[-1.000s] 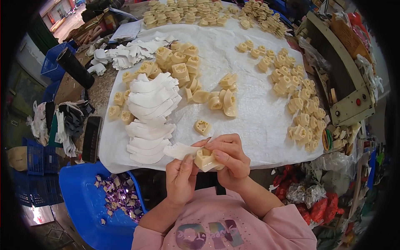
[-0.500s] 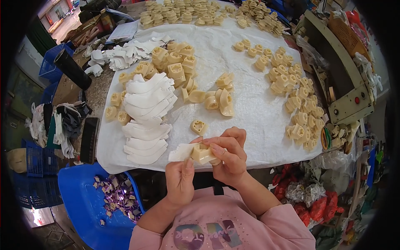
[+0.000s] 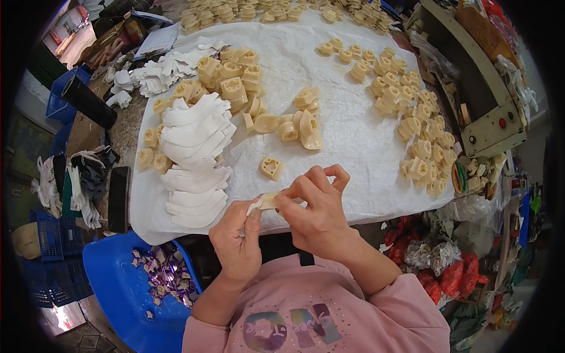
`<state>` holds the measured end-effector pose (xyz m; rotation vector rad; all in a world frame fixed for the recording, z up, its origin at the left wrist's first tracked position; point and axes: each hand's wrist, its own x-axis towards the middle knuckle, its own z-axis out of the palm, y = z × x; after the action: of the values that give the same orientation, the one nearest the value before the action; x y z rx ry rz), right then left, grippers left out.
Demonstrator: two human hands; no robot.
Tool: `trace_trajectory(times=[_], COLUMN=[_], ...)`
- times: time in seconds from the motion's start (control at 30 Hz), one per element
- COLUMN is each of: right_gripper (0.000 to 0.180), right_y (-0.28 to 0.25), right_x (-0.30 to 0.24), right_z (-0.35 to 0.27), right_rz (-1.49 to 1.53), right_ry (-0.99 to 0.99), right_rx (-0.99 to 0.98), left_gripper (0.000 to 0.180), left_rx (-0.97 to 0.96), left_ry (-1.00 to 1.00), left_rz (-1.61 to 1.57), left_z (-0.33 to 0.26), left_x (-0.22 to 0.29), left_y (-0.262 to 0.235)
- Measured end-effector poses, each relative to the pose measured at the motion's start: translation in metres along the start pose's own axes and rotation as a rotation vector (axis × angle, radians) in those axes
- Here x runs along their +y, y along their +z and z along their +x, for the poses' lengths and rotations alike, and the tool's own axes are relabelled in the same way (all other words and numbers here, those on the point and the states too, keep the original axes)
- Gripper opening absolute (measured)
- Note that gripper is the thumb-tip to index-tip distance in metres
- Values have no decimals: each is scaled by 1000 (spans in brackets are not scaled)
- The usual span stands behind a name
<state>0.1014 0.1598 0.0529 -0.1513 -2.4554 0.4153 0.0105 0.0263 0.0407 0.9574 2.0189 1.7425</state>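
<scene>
Close to the table's near edge, a cream moulded piece [image 3: 269, 202] is pinched between my two hands. My left hand [image 3: 234, 238] is closed on its left end, with the edge of a white curved strip showing between thumb and fingers. On the other end, thumb and fingers of my right hand [image 3: 323, 219] press together, its little finger lifted. My fingers hide much of the piece and strip. Just beyond lies a single hollow cream piece [image 3: 271, 168]. Left of it, white curved strips [image 3: 194, 138] are stacked in a fanned pile, with a heap of cream pieces [image 3: 232, 76] behind.
White sheeting [image 3: 347, 170] covers the table. Cream pieces [image 3: 418, 132] line its right side, and more [image 3: 235, 15] fill the far edge. A phone [image 3: 118, 200] and black tumbler [image 3: 88, 100] stand left. A blue bin [image 3: 106, 282] holds shiny purple scraps. A metal machine [image 3: 494, 112] is right.
My hands have turned the cream piece, and the white strip that stuck out to its left is now mostly hidden in my left hand. The whole view has shifted slightly.
</scene>
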Motion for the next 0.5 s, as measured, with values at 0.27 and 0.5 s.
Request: trace_trajectory(times=[0.27,0.5], right_gripper=[29,34], right_y=[7,12], right_x=[7,15], right_z=[-4,-15], right_rz=[75,366], right_ry=[17,59], right_rx=[18,79], left_gripper=[25,17], left_rx=[62,-3], left_ry=[386,145], left_rz=[325,-218], left_z=[1,-1], left_x=[4,-21], left_y=[9,7])
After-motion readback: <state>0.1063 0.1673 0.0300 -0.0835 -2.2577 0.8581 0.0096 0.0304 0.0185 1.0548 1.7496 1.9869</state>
